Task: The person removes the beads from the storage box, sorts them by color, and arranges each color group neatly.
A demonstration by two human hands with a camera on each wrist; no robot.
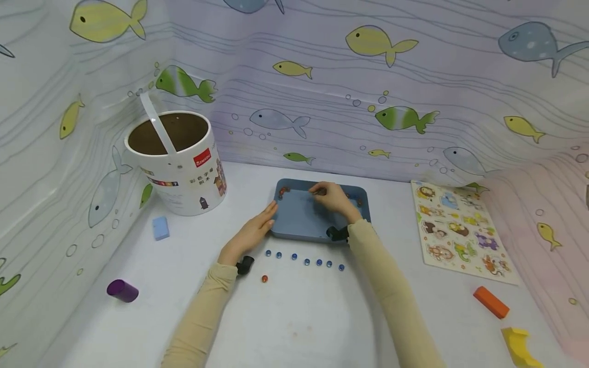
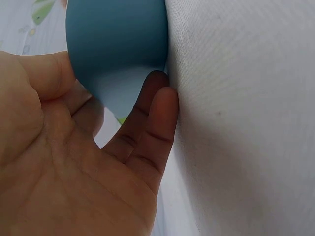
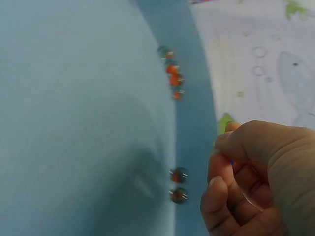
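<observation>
Under R hand (image 1: 333,198): blue tray (image 1: 299,220), marbles (image 3: 178,184).

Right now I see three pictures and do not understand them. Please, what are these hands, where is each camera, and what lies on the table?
A person works with two bare hands. The wide picture comes from a head camera; the two close ones from wrist cameras. The left hand rests straight-fingered against the blue tray. The right hand, fingers curled, seems to pinch something small over the tray; what, I cannot tell. Orange marbles lie inside. On the table: a row of blue marbles, a white bucket, an animal puzzle board.
</observation>
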